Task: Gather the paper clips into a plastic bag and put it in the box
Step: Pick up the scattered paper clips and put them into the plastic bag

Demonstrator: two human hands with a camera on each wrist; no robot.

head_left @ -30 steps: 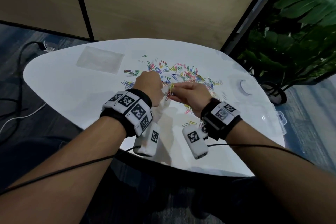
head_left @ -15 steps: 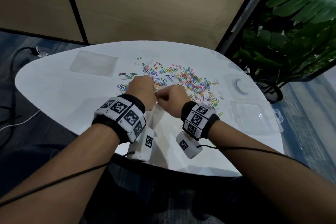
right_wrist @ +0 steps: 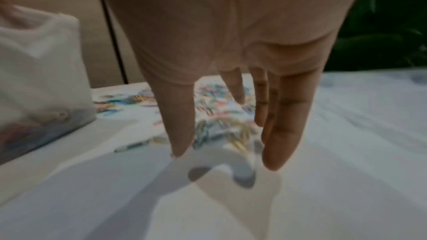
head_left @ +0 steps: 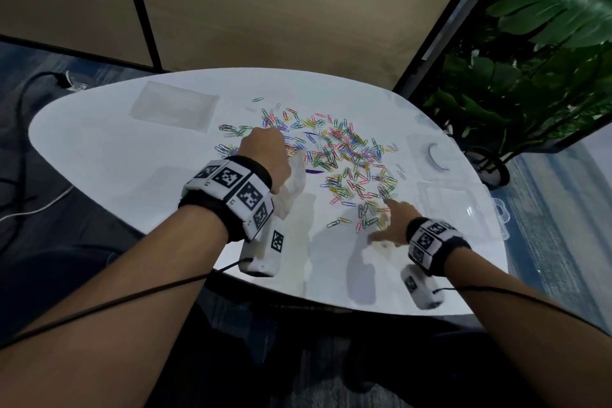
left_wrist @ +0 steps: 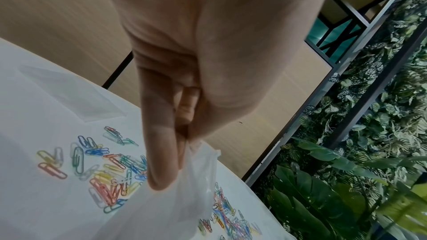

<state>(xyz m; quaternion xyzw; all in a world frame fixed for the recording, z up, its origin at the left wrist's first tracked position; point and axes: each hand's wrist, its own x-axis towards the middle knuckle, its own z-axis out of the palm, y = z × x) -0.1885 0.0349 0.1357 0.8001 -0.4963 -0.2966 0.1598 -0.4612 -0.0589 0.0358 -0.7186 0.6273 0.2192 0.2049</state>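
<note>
Many coloured paper clips (head_left: 337, 149) lie scattered over the middle of the white table (head_left: 99, 156). My left hand (head_left: 265, 156) pinches the top edge of a clear plastic bag (head_left: 293, 189), which hangs down to the table. In the left wrist view, thumb and fingers of the left hand (left_wrist: 182, 152) squeeze the bag (left_wrist: 180, 198) above the clips (left_wrist: 104, 171). The bag (right_wrist: 39, 79) holds some clips in its bottom. My right hand (head_left: 387, 219) hovers with straight spread fingers over the nearest clips (head_left: 367, 214); the right hand (right_wrist: 226, 152) holds nothing. A clear plastic box (head_left: 453, 205) sits at the right.
A second flat plastic bag (head_left: 174, 106) lies at the far left of the table. A clear container with a white ring (head_left: 437, 156) sits at the right edge, beyond the box. A leafy plant (head_left: 530, 60) stands to the right; cables (head_left: 20, 129) run over the floor at left.
My right hand left the bag's mouth by the left hand, swung right and nearer, and opened over the closest clips. The left hand kept holding the bag.
</note>
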